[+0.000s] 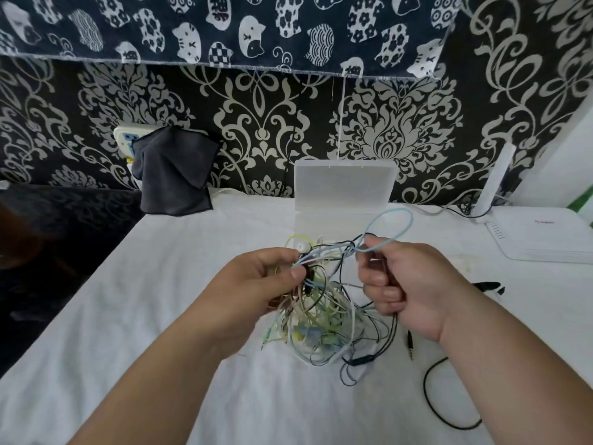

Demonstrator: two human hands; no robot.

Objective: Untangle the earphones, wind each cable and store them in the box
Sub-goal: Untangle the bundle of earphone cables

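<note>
A tangle of earphone cables [324, 319] in white, black, pale blue and yellow-green hangs between my hands above the white table. My left hand [256, 284] pinches the top of the bundle, with a white earbud by its fingertips. My right hand [401, 284] is closed on a pale blue cable [390, 226] that loops up and to the right, and black strands run through its fist. A black cable with a jack plug [410, 343] trails on the table at the right. The clear plastic box [340, 200] stands open behind the tangle, lid upright.
A white router [545, 236] with an upright antenna sits at the right. A dark cloth [175, 175] hangs over a wall socket at the back left. The table's left edge drops to a dark floor. A black object [487, 286] lies by my right forearm.
</note>
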